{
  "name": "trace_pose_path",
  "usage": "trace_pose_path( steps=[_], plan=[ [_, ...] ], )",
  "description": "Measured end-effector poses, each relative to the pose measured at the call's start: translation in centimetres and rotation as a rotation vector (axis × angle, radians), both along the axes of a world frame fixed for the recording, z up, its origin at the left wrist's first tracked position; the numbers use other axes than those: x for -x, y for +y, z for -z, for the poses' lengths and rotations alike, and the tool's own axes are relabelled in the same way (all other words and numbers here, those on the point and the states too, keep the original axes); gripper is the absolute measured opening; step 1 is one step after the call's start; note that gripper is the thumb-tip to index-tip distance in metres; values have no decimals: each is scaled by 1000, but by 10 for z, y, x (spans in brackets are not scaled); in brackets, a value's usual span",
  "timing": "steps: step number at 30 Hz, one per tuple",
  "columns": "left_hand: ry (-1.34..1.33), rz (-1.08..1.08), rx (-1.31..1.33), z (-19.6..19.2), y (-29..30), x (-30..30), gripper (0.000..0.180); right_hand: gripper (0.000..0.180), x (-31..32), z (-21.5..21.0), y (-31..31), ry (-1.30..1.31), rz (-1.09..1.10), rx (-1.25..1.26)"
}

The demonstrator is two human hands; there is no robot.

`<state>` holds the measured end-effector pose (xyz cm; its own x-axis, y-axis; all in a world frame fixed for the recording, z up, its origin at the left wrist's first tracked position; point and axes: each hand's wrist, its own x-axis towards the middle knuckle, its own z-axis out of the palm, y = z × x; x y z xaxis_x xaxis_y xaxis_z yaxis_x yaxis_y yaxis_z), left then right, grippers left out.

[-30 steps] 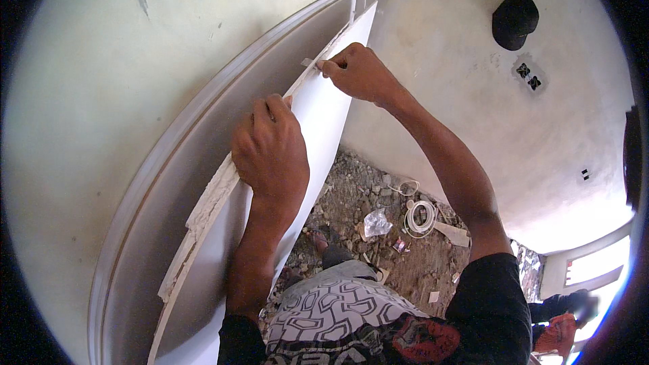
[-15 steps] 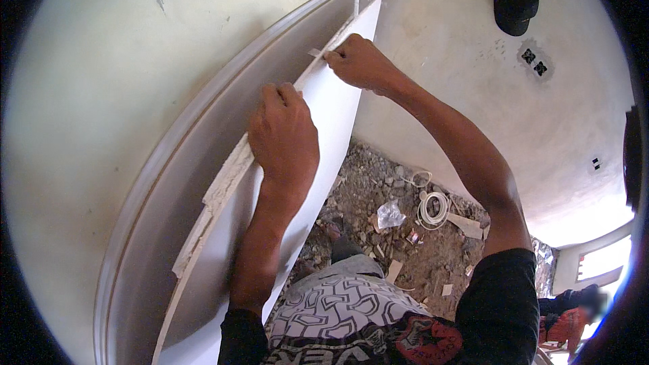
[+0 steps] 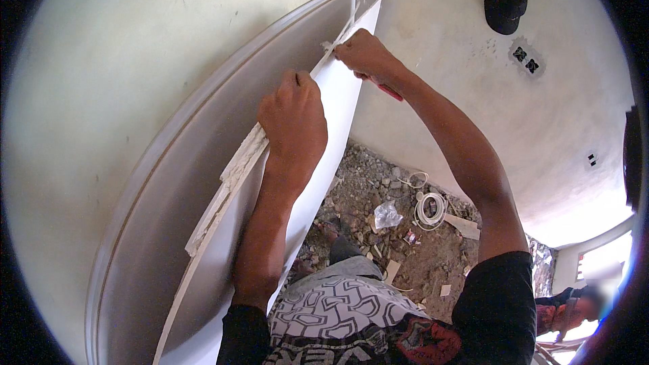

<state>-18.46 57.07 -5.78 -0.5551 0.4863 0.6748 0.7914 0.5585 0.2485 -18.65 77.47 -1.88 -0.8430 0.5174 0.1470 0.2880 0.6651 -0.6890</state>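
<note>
A large white plasterboard sheet [image 3: 341, 105] stands on edge in front of me, its upper edge rough and crumbly. My left hand [image 3: 295, 120] is closed over that edge about midway along, fingers curled to the far side. Farther along, my right hand [image 3: 369, 57] is closed at the same edge. From below its palm sticks out the red end of a tool [image 3: 391, 92]; the rest is hidden in the fist, so I cannot tell its kind. A small torn white scrap [image 3: 327, 46] hangs at the edge beside the right fingers.
Behind the sheet, a pale curved-looking panel [image 3: 169, 162] leans against the wall. Rubble covers the floor [image 3: 365, 176], with a coiled white cable [image 3: 430, 209] and a plastic bag [image 3: 387, 215]. A black cap [image 3: 506, 7] hangs near wall sockets [image 3: 526, 59]. Another person [image 3: 561, 311] is at lower right.
My left hand has shifted slightly up and right along the edge. My right hand has turned and moved slightly right, showing the tool's red end. The torn scrap beside it stands out more.
</note>
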Motion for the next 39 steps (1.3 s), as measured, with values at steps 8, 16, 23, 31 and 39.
trace_pose_path(
  steps=[8,16,23,31,39],
  plan=[
    [-60,-31,-2,2,1,-3,14,33,-10,1,-17,-21,-4,-82],
    [-168,-48,7,-2,6,-2,11,35,-1,10,-3,36,-38,-5],
    [-229,-42,-26,-2,5,-8,8,38,-12,12,-4,32,-40,-3],
    [-226,-27,-40,-6,1,-6,8,41,-12,8,-18,12,8,-40],
    [-114,-48,-3,4,-1,6,12,35,-17,6,-36,-26,-38,-115]
  ],
)
